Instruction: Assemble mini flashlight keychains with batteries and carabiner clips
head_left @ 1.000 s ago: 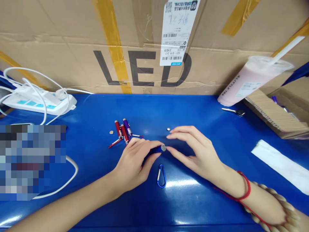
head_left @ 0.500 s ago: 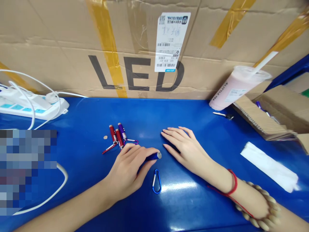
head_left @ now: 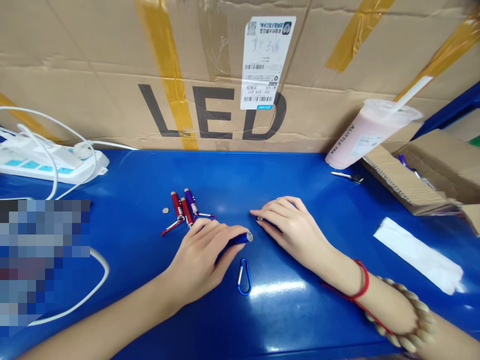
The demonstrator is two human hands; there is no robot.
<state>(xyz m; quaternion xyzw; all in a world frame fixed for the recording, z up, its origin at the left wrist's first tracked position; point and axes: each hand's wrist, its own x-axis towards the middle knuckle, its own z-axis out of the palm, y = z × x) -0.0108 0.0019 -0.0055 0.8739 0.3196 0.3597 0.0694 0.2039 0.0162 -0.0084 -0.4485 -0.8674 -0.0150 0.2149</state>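
Tube point(head_left: 238, 238): blue, in your left hand point(head_left: 200, 252) near the middle of the tabletop point(head_left: 292, 325), its round silvery end facing your right hand point(head_left: 294, 225).
Left grip: closed on the tube, your thumb below it and your fingers over the top.
Right grip: pinching a small silvery piece point(head_left: 259, 218) between your thumb and fingertips, just beside the tube's end but apart from it.
Carabiner point(head_left: 244, 277): blue, lying on the tabletop just below the tube, on your side of it.
Slim cylinders: two red ones point(head_left: 176, 204) and a purple one point(head_left: 190, 201) lie close together beyond your left hand, with clips at their near ends.
Disc point(head_left: 165, 210): small and flat, to the left of the red ones.
Cup point(head_left: 362, 137): pink drink with a white straw, leaning at the far right; a key point(head_left: 347, 176) lies in front of it, near an open carton point(head_left: 393, 180).
White strip point(head_left: 418, 255): flat, right of your right hand.
Power strip point(head_left: 48, 162): far left, with white cables.
LED box point(head_left: 112, 112): large cardboard, across the back.
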